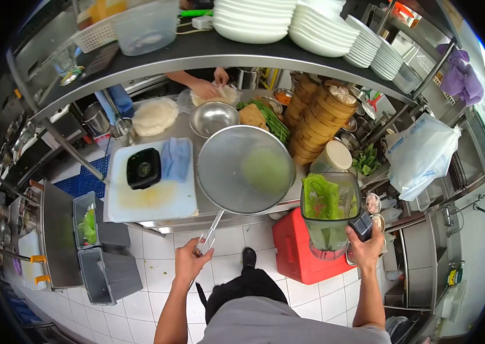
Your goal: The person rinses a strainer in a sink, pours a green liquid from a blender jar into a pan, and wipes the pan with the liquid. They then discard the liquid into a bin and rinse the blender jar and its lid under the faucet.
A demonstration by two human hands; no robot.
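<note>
My left hand (192,259) is closed round the wire handle of a large round fine-mesh strainer (219,178). The strainer is over the counter's front edge, and a green patch shows at the right of its mesh. My right hand (365,245) grips the black handle of a clear blender jug (329,229). Green leaves line the inside of the jug, which is just right of the strainer. A metal bowl (214,117) stands behind the strainer. To its left, a white cutting board (153,203) carries a black container (143,168) and a blue cloth (175,159).
A shelf (196,62) with stacked white plates (254,20) spans above the counter. Bamboo steamers (317,123) stand behind the jug. A red box (294,246) is below it. Another person's hands (208,86) work at dough across the counter. Grey bins (110,275) stand at left.
</note>
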